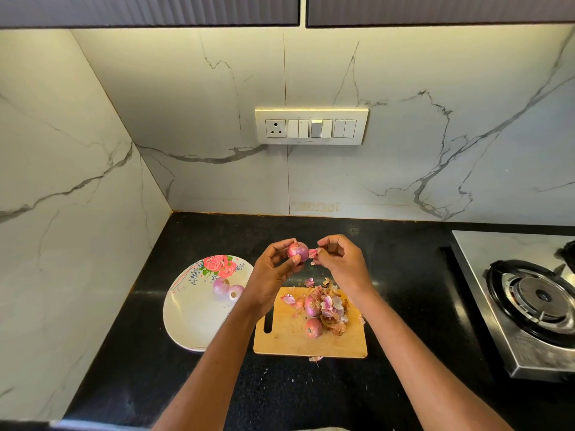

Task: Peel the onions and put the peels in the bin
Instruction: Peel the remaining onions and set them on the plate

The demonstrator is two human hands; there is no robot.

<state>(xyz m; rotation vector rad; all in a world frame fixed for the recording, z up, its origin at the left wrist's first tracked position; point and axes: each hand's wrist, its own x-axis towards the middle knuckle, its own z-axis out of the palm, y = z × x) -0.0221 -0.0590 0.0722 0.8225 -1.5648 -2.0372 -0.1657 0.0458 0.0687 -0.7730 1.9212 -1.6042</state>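
Our left hand (277, 269) gripped an onion (298, 251) above the cutting board (311, 340). Right hand (337, 259) pinched a peel (313, 252) beside it w/ curled fingers.

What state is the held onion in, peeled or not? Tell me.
Partly peeled: the left hand holds the onion while the right hand pinches a peel.
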